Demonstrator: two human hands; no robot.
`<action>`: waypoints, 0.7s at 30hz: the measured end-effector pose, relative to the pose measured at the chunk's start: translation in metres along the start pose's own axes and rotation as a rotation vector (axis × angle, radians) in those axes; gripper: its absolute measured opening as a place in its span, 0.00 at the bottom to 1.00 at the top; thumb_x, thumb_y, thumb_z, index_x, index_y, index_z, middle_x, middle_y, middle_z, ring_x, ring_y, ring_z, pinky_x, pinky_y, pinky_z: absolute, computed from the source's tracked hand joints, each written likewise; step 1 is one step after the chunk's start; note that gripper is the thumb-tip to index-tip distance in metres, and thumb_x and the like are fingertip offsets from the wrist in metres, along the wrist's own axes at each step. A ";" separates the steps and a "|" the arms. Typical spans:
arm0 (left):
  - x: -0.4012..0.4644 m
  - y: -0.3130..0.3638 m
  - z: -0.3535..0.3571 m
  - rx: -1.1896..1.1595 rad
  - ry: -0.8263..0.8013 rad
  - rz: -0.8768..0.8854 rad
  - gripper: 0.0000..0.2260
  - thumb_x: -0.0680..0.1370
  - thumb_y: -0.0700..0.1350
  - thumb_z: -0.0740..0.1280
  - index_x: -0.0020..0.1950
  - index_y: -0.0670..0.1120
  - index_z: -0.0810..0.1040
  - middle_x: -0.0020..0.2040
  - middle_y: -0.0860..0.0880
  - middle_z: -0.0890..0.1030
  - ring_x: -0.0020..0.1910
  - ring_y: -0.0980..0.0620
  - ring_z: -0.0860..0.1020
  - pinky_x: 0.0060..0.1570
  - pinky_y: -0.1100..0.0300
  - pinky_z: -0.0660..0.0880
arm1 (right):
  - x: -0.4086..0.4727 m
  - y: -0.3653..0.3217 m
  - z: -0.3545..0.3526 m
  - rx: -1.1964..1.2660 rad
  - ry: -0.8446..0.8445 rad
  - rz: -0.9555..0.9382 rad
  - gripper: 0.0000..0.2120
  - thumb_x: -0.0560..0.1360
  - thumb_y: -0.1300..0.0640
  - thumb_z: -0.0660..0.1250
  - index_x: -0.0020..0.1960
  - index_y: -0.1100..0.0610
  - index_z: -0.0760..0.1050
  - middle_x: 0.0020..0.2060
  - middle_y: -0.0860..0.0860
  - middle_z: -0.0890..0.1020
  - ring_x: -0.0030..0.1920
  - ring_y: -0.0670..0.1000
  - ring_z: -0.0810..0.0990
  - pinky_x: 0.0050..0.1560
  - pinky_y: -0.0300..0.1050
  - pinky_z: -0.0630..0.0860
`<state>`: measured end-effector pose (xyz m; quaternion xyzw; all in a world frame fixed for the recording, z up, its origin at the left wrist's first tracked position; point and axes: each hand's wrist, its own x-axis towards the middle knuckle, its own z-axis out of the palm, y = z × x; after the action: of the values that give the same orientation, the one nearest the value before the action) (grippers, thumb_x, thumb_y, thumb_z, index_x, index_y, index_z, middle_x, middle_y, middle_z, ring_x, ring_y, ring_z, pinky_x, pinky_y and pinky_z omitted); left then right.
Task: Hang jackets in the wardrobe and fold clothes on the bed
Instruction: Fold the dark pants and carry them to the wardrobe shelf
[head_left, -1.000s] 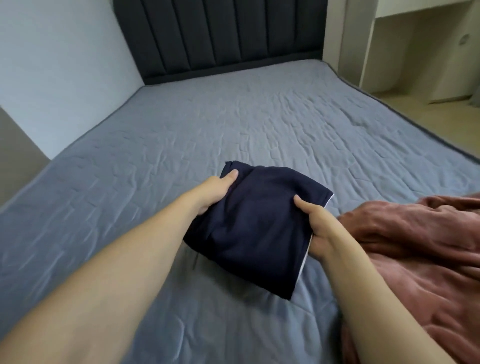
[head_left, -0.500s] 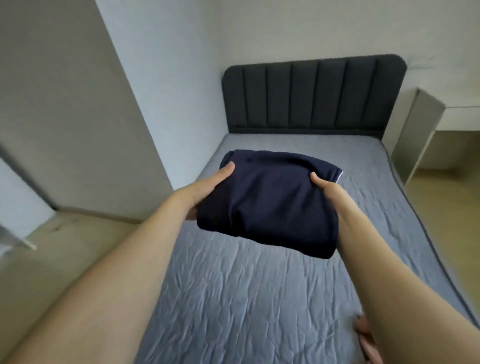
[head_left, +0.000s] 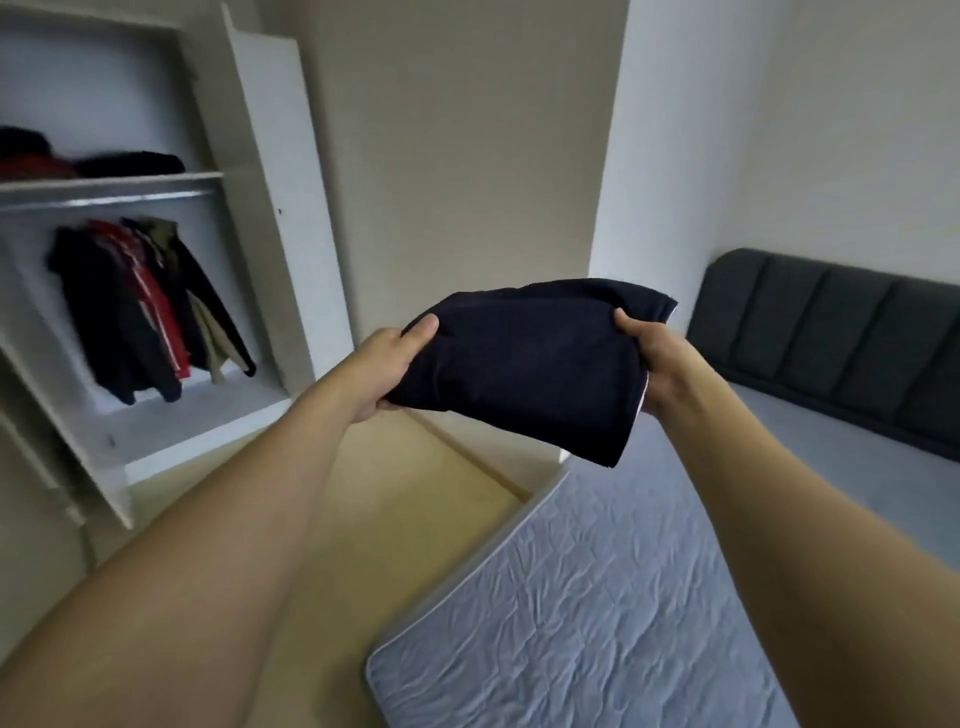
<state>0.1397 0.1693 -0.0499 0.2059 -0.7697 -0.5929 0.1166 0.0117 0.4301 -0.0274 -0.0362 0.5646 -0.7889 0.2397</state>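
Observation:
A folded navy garment (head_left: 524, 364) is held in the air between both hands, above the gap between bed and wardrobe. My left hand (head_left: 387, 371) grips its left edge, thumb on top. My right hand (head_left: 657, 364) grips its right edge, thumb on top. The open wardrobe (head_left: 156, 431) stands at the left, with several jackets (head_left: 145, 306) hanging on its rail. Folded dark and red clothes (head_left: 88, 163) lie on the shelf above the rail. The bed (head_left: 597, 597) with its grey-blue quilted cover fills the lower right.
The wardrobe's white door (head_left: 280, 208) stands open beside the shelves. A dark padded headboard (head_left: 831, 338) rises at the right. Yellowish floor (head_left: 363, 519) runs between wardrobe and bed, with a beige wall (head_left: 457, 156) behind.
Both hands lifted the folded navy garment off the bed. The view has swung left from the bed toward the open wardrobe, the garment still held between both hands.

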 end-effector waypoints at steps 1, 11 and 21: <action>0.006 -0.006 -0.036 -0.016 -0.001 -0.016 0.21 0.75 0.68 0.63 0.54 0.54 0.81 0.47 0.53 0.86 0.49 0.48 0.83 0.48 0.53 0.80 | 0.010 0.003 0.036 -0.013 -0.064 -0.005 0.13 0.80 0.52 0.64 0.59 0.59 0.77 0.48 0.54 0.86 0.44 0.53 0.86 0.38 0.46 0.80; 0.067 -0.037 -0.288 -0.309 0.139 -0.088 0.37 0.67 0.71 0.70 0.69 0.51 0.74 0.60 0.50 0.81 0.57 0.48 0.81 0.60 0.49 0.76 | 0.110 0.054 0.327 -0.289 -0.440 0.039 0.21 0.74 0.41 0.68 0.56 0.57 0.82 0.52 0.55 0.85 0.51 0.56 0.84 0.48 0.51 0.81; 0.218 -0.075 -0.468 0.325 0.891 0.342 0.28 0.80 0.67 0.52 0.59 0.45 0.77 0.53 0.47 0.81 0.52 0.47 0.79 0.51 0.55 0.73 | 0.269 0.120 0.540 -0.183 -0.298 -0.218 0.16 0.74 0.41 0.70 0.47 0.55 0.78 0.38 0.49 0.86 0.35 0.49 0.85 0.30 0.40 0.79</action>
<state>0.1575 -0.3507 -0.0098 0.3256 -0.7502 -0.2922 0.4957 -0.0085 -0.1844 0.0005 -0.2350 0.5850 -0.7416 0.2293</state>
